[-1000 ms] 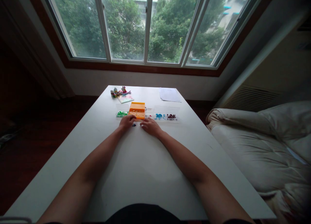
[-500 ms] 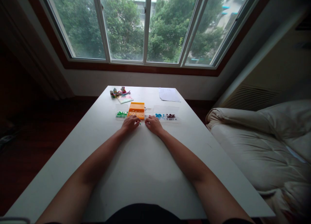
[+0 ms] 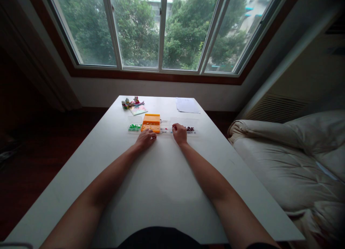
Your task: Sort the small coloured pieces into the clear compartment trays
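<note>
My left hand (image 3: 146, 138) rests on the table at the near edge of an orange plastic tray (image 3: 152, 118), its fingers curled together; what they hold, if anything, is too small to make out. Small pale pieces (image 3: 151, 127) lie in the tray's near part. Over a clear plastic case (image 3: 194, 123) is my right hand (image 3: 179, 134), fingertips pinched together and covering the spot of the blue pieces. Dark brown beads (image 3: 190, 129) sit just right of this hand. Green beads (image 3: 134, 127) fill a clear box left of the orange tray.
The white table (image 3: 159, 191) stands below a window. Toward its far left are small colourful toy figures (image 3: 130, 102) and a patterned card (image 3: 138, 110). White paper sheets (image 3: 188, 105) lie at the far right. A beige sofa (image 3: 291, 162) is beside the table.
My right hand has moved right, away from my left hand, to the blue pieces, which it now covers. My left hand has stayed nearly in place; its fingers are more curled.
</note>
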`<action>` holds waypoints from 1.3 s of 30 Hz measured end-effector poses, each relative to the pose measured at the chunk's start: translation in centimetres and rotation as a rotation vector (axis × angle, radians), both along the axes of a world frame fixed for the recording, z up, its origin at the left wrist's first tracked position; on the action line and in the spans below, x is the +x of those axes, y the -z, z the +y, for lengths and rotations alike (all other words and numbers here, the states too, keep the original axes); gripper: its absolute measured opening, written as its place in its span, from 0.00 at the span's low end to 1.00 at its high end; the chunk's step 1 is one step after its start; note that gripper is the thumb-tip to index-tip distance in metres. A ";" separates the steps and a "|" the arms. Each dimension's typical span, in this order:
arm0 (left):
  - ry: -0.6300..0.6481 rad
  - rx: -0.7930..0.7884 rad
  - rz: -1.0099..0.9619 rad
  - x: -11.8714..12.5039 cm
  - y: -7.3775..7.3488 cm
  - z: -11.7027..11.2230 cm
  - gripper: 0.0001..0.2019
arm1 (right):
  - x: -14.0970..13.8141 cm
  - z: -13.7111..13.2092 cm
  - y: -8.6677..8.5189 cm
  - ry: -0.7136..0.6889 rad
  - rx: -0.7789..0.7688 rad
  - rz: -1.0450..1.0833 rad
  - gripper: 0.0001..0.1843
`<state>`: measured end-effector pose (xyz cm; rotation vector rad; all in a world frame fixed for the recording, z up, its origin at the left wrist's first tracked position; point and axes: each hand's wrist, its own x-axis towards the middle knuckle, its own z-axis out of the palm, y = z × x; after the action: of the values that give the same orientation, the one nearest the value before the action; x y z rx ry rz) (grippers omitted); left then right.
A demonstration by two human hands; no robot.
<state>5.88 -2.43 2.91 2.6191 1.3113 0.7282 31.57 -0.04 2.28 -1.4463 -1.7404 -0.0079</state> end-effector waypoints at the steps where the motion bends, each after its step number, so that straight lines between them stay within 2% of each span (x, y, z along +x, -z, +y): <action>1: -0.002 0.000 0.001 0.0 0.0 0.0 0.08 | 0.4 0.3 0.2 0.016 -0.002 0.021 0.10; 5: -0.006 0.022 0.012 -0.2 0.1 0.1 0.08 | 0.8 0.7 0.7 0.013 0.009 0.042 0.11; 10: 0.010 0.015 0.039 -0.3 0.0 0.3 0.09 | -0.9 -0.1 0.6 -0.093 0.009 -0.028 0.09; 13: 0.013 0.005 -0.012 -0.3 0.0 0.4 0.10 | -1.6 -0.5 0.5 -0.150 0.001 -0.052 0.08; 15: -0.032 0.015 -0.092 -0.4 0.1 0.6 0.10 | -1.7 -0.5 0.5 -0.169 -0.002 -0.057 0.08; 19: -0.221 0.058 -0.313 -1.8 0.3 1.3 0.10 | -1.5 -0.5 0.7 -0.188 -0.009 -0.062 0.08; 23: -0.512 0.091 -0.497 -4.2 0.4 2.4 0.10 | -1.5 -0.5 0.8 -0.222 -0.007 -0.072 0.08; 26: -0.717 0.076 -0.545 -5.9 0.4 3.1 0.11 | -1.7 -0.6 0.8 -0.251 0.004 -0.080 0.07; 29: -0.828 0.084 -0.553 -7.1 0.5 3.5 0.11 | -1.8 -0.7 0.7 -0.268 0.000 -0.085 0.07; 35: -0.744 0.138 -0.513 -7.1 0.4 3.4 0.12 | -1.9 -1.1 0.5 -0.282 -0.033 -0.101 0.08; 39: -0.540 0.181 -0.363 -5.3 0.1 2.5 0.11 | -2.0 -1.2 0.3 -0.305 -0.038 -0.107 0.07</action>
<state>0.56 0.12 2.83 2.0963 1.9112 1.3746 29.60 -1.21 1.95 -1.2123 -2.0434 0.1122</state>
